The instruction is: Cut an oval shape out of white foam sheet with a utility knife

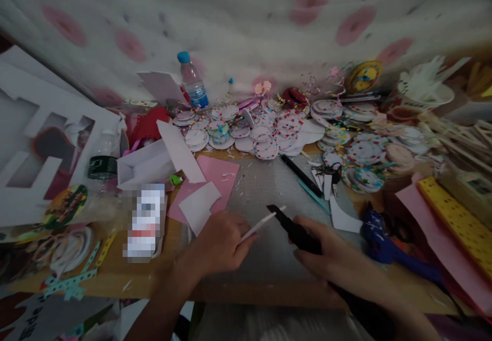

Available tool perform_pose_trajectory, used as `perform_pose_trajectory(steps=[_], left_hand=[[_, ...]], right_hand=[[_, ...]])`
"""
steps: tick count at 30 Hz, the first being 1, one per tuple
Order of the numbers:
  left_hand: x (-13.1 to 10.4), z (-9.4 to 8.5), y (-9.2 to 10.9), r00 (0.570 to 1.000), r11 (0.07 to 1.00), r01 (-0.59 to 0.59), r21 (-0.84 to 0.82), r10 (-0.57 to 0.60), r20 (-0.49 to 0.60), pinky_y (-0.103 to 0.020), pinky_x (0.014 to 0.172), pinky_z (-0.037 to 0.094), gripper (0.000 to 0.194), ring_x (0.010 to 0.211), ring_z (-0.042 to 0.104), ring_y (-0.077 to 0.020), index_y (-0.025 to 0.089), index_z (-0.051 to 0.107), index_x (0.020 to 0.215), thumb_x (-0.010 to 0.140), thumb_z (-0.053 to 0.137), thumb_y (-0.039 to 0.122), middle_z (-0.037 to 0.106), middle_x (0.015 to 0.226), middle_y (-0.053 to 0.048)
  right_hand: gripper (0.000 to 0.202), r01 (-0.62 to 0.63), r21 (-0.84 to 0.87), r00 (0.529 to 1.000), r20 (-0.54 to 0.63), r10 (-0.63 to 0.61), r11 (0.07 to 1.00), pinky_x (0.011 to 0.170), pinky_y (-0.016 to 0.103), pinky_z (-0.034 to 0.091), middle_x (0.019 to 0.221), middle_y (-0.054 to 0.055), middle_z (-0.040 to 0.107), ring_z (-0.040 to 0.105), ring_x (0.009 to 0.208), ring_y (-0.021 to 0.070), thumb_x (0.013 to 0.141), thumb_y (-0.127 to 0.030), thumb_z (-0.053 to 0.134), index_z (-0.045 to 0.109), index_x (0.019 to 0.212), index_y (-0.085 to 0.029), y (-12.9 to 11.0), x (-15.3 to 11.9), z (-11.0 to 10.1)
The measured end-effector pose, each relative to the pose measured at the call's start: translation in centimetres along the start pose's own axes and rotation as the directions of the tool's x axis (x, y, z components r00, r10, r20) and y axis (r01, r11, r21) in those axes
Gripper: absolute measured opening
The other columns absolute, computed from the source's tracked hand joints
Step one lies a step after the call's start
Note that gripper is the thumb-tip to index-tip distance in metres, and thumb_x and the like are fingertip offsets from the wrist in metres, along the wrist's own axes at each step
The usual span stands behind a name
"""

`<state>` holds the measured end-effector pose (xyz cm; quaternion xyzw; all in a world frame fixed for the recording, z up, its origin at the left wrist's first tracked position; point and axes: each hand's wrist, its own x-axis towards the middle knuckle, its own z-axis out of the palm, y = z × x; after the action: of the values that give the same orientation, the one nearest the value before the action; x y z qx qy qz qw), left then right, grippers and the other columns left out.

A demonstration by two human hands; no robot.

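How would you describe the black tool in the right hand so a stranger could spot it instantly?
Find the grey mat mid-desk. Above it, the right hand grips the black tool, its tip at the white piece in the left hand. Being held sets it apart from the slim black stick lying farther back.

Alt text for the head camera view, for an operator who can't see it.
Right hand holds a black utility knife against a thin white strip in the left hand, above a grey cutting mat. Behind lie piled decorated discs and a blue-capped bottle.
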<state>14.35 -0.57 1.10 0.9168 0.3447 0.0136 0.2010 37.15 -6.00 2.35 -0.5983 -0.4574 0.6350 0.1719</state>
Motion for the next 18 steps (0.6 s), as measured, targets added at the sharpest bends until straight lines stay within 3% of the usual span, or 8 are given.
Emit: perform_pose_trajectory(steps=[4,8,10,16,18], left_hand=[[-1.3,-1.8,0.8,0.993,0.994,0.047,-0.097,-0.035,0.116,-0.030,0.057,0.034,0.039,0.063,0.059,-0.0187,0.017,0.059,0.072,0.096,0.039,0.040,0.065,0.069,-0.004],[-2.7,-2.7,0.6,0.948,0.959,0.194,-0.208,-0.129,0.290,-0.027,0.053,0.034,0.044,0.059,0.059,-0.0176,0.016,0.060,0.072,0.093,0.040,0.048,0.065,0.068,-0.005],[-3.2,-2.8,0.6,0.934,0.937,0.242,-0.253,-0.155,0.322,-0.025,0.051,0.035,0.040,0.059,0.060,-0.0173,0.016,0.061,0.075,0.091,0.044,0.048,0.066,0.069,-0.005],[-4.7,-2.1,0.4,0.970,0.929,0.117,-0.351,-0.030,0.243,-0.023,0.047,0.036,0.043,0.049,0.054,-0.0143,0.019,0.065,0.077,0.090,0.043,0.054,0.062,0.060,-0.002],[-6.0,-1.5,-0.4,0.988,0.948,0.077,-0.308,-0.030,0.154,-0.023,0.045,0.036,0.046,0.044,0.052,-0.0136,0.020,0.065,0.071,0.085,0.047,0.060,0.060,0.054,0.000]], right_hand=[[0.021,-0.122,0.089,0.988,0.108,0.112,0.989,0.032,0.016,0.035,0.057,-0.011,0.042,0.039,0.036,0.0054,0.072,-0.024,0.059,0.056,0.092,-0.024,-0.7,-1.9,-0.9],[0.021,-0.198,0.048,0.963,0.199,0.185,0.979,0.034,0.015,0.037,0.051,-0.010,0.044,0.041,0.038,0.0061,0.071,-0.026,0.060,0.058,0.092,-0.023,-0.4,-2.6,-1.2],[0.023,-0.222,0.030,0.951,0.229,0.209,0.975,0.034,0.014,0.036,0.047,-0.009,0.046,0.039,0.036,0.0056,0.072,-0.027,0.059,0.060,0.094,-0.023,-0.2,-2.9,-1.1],[0.036,-0.253,-0.021,0.908,0.340,0.245,0.967,0.032,0.013,0.031,0.046,-0.010,0.048,0.041,0.036,0.0061,0.072,-0.026,0.062,0.061,0.108,-0.024,-0.2,-3.7,-0.7],[0.035,-0.243,-0.005,0.924,0.303,0.233,0.970,0.032,0.014,0.029,0.049,-0.008,0.052,0.043,0.036,0.0068,0.071,-0.026,0.064,0.062,0.106,-0.025,0.6,-4.0,-1.4]])
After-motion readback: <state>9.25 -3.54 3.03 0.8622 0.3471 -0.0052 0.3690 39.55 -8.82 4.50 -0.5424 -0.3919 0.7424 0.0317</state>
